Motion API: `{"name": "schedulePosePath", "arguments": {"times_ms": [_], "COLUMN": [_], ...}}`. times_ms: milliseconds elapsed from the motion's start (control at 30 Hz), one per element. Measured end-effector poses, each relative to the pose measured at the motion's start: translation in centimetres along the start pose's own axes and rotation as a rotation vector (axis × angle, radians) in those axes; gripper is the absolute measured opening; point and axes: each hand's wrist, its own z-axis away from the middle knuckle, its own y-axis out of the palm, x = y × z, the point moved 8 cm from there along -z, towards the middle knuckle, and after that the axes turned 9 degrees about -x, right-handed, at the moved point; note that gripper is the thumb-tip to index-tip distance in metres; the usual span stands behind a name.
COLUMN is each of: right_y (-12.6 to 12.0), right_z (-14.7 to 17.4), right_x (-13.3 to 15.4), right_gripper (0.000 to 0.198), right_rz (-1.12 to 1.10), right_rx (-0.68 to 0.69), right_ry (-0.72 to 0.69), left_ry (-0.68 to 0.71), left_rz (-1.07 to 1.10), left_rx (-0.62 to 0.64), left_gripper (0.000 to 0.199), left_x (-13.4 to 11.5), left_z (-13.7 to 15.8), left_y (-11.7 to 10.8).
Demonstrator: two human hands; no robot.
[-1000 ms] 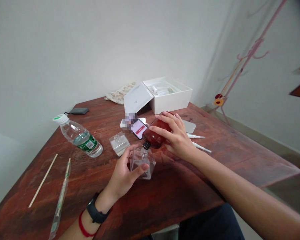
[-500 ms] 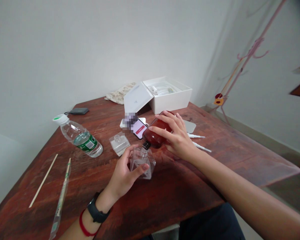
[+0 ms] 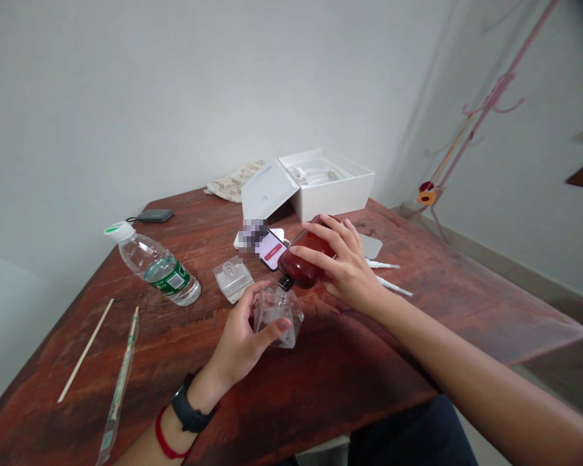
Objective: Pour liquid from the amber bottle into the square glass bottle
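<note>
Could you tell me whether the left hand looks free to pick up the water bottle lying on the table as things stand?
Probably not: the left hand grips the clear glass bottle under the tilted amber bottle. The path to the water bottle itself looks open.

Amber-red bottle [image 3: 305, 260], clear glass flask [image 3: 278, 315], red-brown wood table [image 3: 350, 362], white box [image 3: 330, 184], green-label water btl [image 3: 156, 266].

a water bottle [image 3: 158, 272], phone [image 3: 271, 249] and open white box [image 3: 331, 188] rest on the wooden table [image 3: 418, 310].
</note>
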Motion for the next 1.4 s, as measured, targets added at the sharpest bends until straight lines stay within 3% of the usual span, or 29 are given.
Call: {"name": "schedulePosePath", "arguments": {"times_ms": [1400], "right_y": [0.04], "right_z": [0.01], "right_x": [0.14], "right_gripper": [0.075], "right_rz": [0.020], "right_rx": [0.041], "right_ry": [0.031], "left_ry": [0.020], "left_rz": [-0.025], "left_rx": [0.001], "left_gripper": [0.083], "left_x": [0.19], "left_z": [0.06], "left_y": [-0.22]}}
